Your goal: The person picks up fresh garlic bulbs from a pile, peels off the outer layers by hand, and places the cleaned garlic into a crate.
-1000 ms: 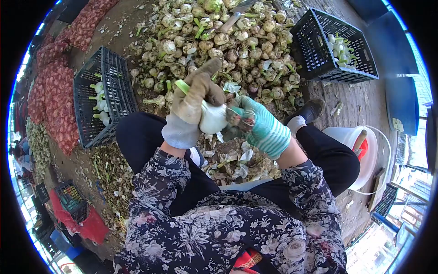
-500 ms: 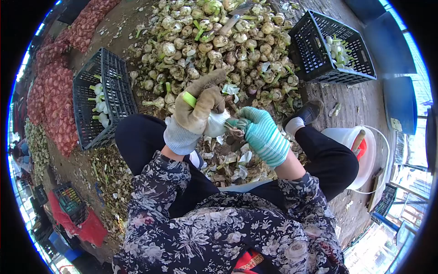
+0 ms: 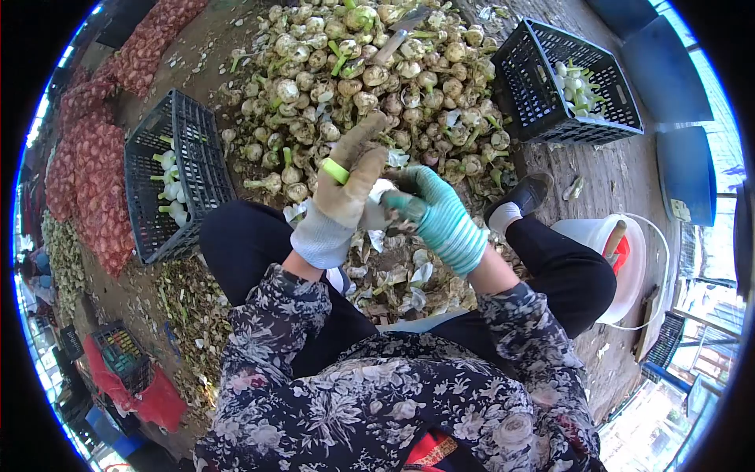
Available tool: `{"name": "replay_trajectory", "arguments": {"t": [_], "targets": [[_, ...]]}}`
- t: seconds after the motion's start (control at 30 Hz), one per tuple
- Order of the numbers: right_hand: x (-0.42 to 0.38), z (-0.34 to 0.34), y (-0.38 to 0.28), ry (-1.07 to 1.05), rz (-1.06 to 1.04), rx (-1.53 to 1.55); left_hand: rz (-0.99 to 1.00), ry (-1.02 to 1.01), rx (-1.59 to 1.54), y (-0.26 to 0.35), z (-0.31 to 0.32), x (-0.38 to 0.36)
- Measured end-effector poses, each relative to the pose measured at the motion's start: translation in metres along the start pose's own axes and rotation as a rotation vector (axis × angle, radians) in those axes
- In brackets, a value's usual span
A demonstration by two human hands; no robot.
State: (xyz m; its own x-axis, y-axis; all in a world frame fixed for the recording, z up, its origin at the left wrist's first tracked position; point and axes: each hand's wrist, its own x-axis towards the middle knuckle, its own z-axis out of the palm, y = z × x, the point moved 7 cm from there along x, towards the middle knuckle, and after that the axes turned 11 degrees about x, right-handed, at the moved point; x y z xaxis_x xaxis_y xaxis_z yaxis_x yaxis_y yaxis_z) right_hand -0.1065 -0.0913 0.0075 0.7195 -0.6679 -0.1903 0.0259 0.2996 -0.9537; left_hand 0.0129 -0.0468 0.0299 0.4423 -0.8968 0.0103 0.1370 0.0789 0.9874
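A white garlic bulb (image 3: 376,203) with a cut green stem (image 3: 335,171) is in my left hand (image 3: 346,189), which wears a tan glove with a grey cuff. The stem sticks out between thumb and fingers. My right hand (image 3: 442,216), in a green and white striped glove, is closed at the bulb's root side; its darkened fingertips press there, and a small dark thing at them is too unclear to name. Beyond my hands lies a big heap of unpeeled garlic (image 3: 377,79), with a knife (image 3: 391,46) resting on top.
A black crate (image 3: 173,177) with peeled bulbs stands at left, another crate (image 3: 566,86) at upper right. At right is a white bucket (image 3: 625,275) with a wooden handle in it. Red net sacks (image 3: 94,181) line the far left. Loose skins (image 3: 417,297) lie between my legs.
My right hand has moved slightly left and up over the bulb, covering more of it. The bulb and my left hand have turned a little. The view has shifted slightly.
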Motion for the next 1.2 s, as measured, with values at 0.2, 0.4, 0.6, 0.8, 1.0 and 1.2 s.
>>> {"name": "replay_trajectory", "arguments": {"t": [0.2, 0.4, 0.6, 0.8, 1.0, 1.2], "targets": [[-0.007, 0.003, 0.014, 0.062, 0.341, 0.597, -0.135, 0.153, 0.010, -0.016, -0.010, -0.001], [-0.002, 0.000, 0.019, -0.002, 0.273, 0.446, -0.201, 0.225, -0.210, -0.018, -0.009, 0.003], [-0.007, -0.006, 0.014, 0.062, 0.338, 0.619, -0.054, 0.179, 0.009, -0.013, -0.010, 0.003], [-0.011, 0.002, -0.011, 0.125, 0.087, 0.073, -0.015, 0.160, 0.013, -0.007, -0.006, -0.002], [0.001, -0.099, 0.115, 0.147, 0.091, -0.730, -0.465, 0.197, -0.488, -0.037, -0.013, -0.002], [-0.015, 0.003, -0.056, -0.017, -0.415, -0.520, -0.655, 0.329, -0.399, -0.051, -0.012, -0.006]]}}
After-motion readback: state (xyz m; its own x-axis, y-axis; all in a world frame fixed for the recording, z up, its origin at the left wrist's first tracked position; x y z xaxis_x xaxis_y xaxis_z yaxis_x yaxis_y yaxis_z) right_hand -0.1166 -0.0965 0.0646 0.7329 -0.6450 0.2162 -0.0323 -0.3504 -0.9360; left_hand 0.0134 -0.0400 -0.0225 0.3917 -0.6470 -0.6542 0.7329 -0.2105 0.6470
